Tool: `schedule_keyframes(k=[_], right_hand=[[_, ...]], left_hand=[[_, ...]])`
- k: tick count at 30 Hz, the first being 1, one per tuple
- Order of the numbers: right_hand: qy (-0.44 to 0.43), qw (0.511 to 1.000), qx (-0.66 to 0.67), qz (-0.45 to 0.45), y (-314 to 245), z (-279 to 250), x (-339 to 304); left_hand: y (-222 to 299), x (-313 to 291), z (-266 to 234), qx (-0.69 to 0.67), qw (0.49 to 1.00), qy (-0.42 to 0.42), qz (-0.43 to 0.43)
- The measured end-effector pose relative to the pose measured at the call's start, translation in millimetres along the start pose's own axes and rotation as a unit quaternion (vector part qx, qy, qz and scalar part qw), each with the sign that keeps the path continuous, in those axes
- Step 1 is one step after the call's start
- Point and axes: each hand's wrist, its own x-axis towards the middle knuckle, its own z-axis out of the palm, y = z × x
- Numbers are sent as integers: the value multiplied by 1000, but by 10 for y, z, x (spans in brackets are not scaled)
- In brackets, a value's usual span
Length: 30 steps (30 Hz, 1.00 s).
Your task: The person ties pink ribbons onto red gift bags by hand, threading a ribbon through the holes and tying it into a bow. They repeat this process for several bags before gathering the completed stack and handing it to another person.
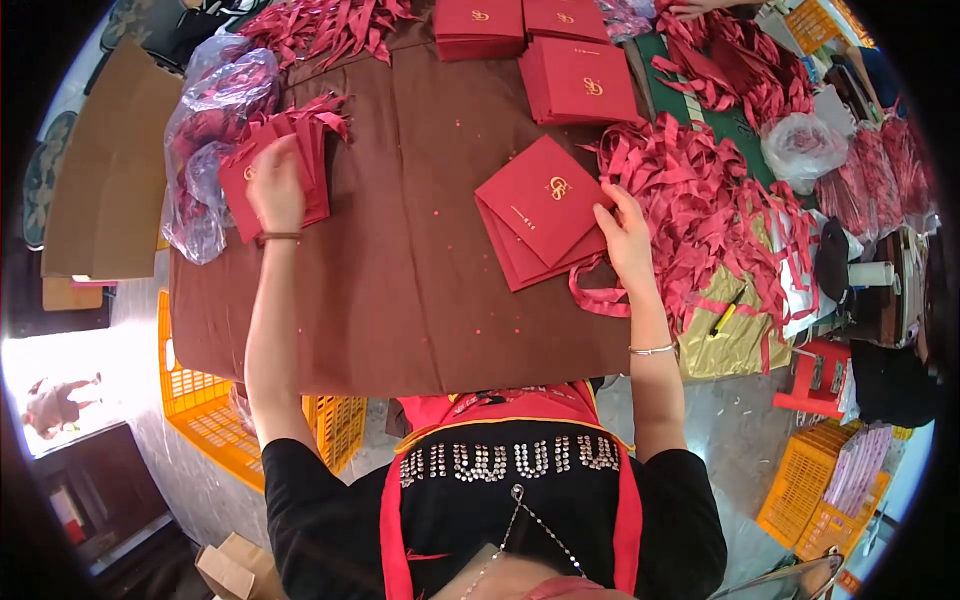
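My left hand (pixel 277 190) is over a pile of flat red pieces with ribbons (pixel 318 170) at the left of the table. Its fingers are smeared by motion, so their grip is unclear. Toward the right, my right hand (pixel 627 240) has its fingers apart at the edge of a flat red square piece (pixel 550 205) with a gold emblem. That square lies turned on top of other red pieces (pixel 510 262). A loop of red ribbon (pixel 598 300) lies just below the right hand, beside a large tangled heap of red ribbons (pixel 690 200).
A brown cloth (pixel 400 250) covers the table. Stacks of red pieces (pixel 580 80) stand at the far side. Clear plastic bags (pixel 215 120) lie along the left edge. A yellow pen (pixel 724 318) rests on gold wrapping at right. Another person's hand (pixel 695 8) shows at far right. Orange crates (pixel 215 405) stand below.
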Motion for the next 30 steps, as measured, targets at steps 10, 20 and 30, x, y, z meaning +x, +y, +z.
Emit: schedule_keyframes(k=[10, 20, 30], right_hand=[[-45, 917, 352, 182, -421, 115, -980], [-120, 784, 543, 276, -449, 357, -856], [-78, 841, 489, 218, -544, 448, -452]], left_hand=[[1315, -702, 1643, 125, 877, -453, 100], [1192, -655, 1536, 51, 860, -508, -16], [861, -557, 1574, -279, 855, -343, -271]])
